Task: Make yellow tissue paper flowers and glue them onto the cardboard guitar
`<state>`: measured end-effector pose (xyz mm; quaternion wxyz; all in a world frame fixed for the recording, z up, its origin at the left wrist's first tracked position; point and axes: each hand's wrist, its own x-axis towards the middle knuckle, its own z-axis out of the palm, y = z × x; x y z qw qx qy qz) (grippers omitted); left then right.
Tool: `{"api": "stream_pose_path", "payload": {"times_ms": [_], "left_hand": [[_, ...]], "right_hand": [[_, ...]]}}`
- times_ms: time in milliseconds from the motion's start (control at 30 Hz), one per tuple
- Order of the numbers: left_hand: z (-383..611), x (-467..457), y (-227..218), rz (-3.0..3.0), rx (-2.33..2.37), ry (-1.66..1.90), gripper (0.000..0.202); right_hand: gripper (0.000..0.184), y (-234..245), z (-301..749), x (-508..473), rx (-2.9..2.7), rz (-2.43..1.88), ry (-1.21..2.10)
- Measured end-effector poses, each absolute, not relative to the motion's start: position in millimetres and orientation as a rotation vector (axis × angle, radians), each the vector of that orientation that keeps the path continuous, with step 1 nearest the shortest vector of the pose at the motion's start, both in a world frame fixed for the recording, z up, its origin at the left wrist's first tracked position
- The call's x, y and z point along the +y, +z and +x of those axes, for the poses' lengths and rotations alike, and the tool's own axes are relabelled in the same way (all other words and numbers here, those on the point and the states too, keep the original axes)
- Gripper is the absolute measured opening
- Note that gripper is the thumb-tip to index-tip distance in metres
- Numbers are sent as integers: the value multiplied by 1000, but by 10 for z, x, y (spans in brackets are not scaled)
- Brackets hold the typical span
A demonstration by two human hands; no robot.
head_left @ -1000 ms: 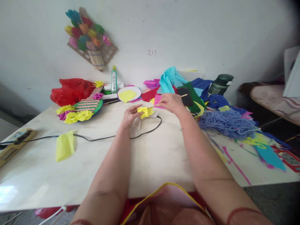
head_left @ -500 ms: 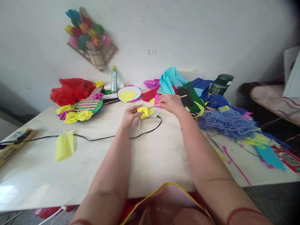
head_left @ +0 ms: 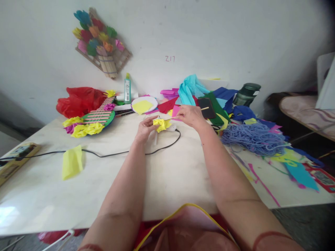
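Observation:
My left hand (head_left: 146,128) is closed, its fingertips pinching a crumpled yellow paper flower (head_left: 161,125). In my right hand (head_left: 190,115) is a thin wooden stick (head_left: 205,108), gripped between bent fingers. The stick's left tip points into the flower, and I cannot tell whether it is fixed there. Just behind and under the flower lies a whitish object (head_left: 172,128), mostly hidden, joined to a black cord (head_left: 167,145). A sheet of yellow crepe paper (head_left: 72,163) rests on the table, left of my left forearm.
A guitar-shaped craft (head_left: 98,118) with paper flowers stands at the back left beside red plastic (head_left: 80,103). A glue bottle (head_left: 127,90) stands near the wall. Blue yarn (head_left: 253,137) and coloured paper scraps crowd the right. A power strip (head_left: 19,157) sits at the left edge.

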<state>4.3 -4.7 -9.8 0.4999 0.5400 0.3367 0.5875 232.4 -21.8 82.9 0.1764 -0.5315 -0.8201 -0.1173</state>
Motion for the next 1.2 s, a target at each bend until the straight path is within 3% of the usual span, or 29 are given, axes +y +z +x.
{"api": "stream_pose_path", "payload": {"times_ms": [1200], "left_hand": [[62,-75,-62,1319,815,1437,58]], "right_hand": [[23,830,2296,-220,-2306,-1499,-297]]}}
